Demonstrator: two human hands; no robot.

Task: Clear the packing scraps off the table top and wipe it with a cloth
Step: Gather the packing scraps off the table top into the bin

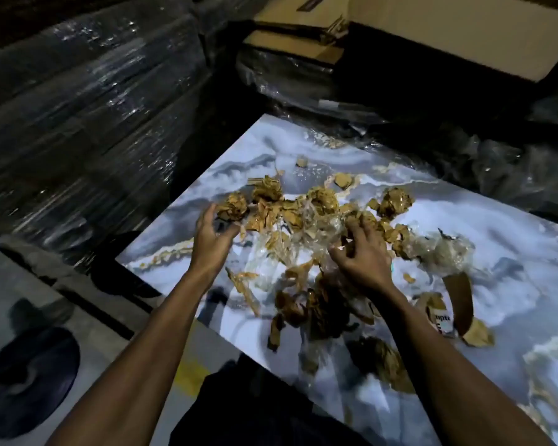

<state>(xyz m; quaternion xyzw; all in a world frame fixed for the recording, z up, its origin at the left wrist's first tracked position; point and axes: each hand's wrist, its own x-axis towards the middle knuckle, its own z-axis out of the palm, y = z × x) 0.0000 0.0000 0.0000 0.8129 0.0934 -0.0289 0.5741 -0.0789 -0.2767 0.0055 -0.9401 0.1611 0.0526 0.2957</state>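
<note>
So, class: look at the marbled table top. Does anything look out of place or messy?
Yes. Crumpled brown tape scraps and clear plastic film lie strewn over the table top. Both hands, left hand and right hand, reach into the litter.

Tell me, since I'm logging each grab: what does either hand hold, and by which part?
Left hand cups the near side of a crumpled brown tape ball. Right hand claws into the top of the clear plastic wrap; a closed grip cannot be told.
</note>
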